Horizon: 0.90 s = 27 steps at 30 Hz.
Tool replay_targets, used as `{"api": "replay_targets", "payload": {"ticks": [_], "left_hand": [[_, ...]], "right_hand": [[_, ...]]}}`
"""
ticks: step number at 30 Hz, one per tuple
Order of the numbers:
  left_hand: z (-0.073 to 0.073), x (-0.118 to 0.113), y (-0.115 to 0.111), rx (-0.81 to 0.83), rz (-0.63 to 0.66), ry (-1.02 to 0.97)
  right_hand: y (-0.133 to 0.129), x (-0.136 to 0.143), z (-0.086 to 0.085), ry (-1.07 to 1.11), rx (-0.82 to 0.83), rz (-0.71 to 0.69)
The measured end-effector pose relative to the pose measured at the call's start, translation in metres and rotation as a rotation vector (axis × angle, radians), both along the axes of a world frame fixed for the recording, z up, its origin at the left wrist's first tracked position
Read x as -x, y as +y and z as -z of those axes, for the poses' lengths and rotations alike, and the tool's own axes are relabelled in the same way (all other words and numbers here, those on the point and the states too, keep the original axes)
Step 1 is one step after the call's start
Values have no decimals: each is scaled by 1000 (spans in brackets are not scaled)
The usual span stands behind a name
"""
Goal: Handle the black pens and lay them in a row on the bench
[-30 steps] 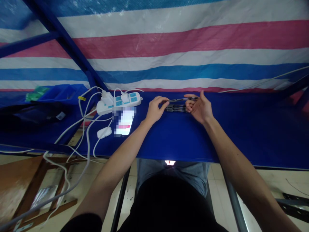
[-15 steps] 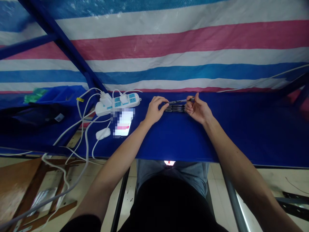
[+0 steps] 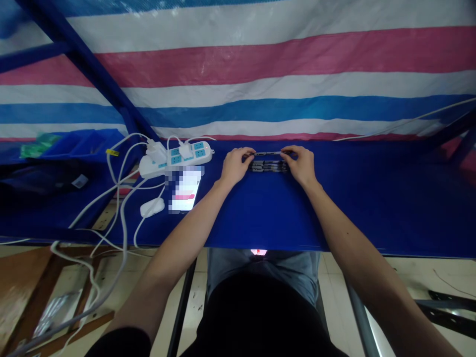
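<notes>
A slim dark pen [image 3: 267,153] lies level between my two hands, one end pinched by each. My left hand [image 3: 236,164] closes its thumb and forefinger on the left end. The right end sits between the thumb and fingers of my right hand [image 3: 300,163]. Just nearer to me, several similar pens [image 3: 268,166] lie side by side on the blue table [image 3: 271,213], parallel to the held one.
On the left are a white power strip [image 3: 178,158] with plugs and looping cables, a lit phone [image 3: 185,191] and a white adapter [image 3: 152,207]. Blue bins [image 3: 87,143] stand farther left. A striped sheet [image 3: 260,64] hangs behind the table.
My right hand has turned from palm up to palm down and now pinches the pen's right end. The pen has become level. The view has shifted slightly to the right.
</notes>
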<state>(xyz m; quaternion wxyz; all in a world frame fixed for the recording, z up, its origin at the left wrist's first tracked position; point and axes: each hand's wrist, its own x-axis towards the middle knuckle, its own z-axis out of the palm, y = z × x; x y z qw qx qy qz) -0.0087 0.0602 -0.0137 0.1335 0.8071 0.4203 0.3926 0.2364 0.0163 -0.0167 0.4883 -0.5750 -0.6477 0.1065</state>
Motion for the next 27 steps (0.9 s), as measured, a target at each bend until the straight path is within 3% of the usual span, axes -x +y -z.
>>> {"api": "replay_targets", "payload": {"ticks": [6,13,20,23,27], "left_hand": [[5,0,-1,-22,-13,194],[-4,0,-17,-13,250,475],[-11,2,-45,-88,237,591],[-17,9,-66,-84,240,670],[-18,21,-93,-33,269,672]], "right_hand": [[4,-3,7,-160,95,-102],[-15,3,8,-481,127,-311],[-23,1,-5,-537,164,-453],[-41,3,-9,-602,177,-502],[-84,11,-7,-661,167,-495]]}}
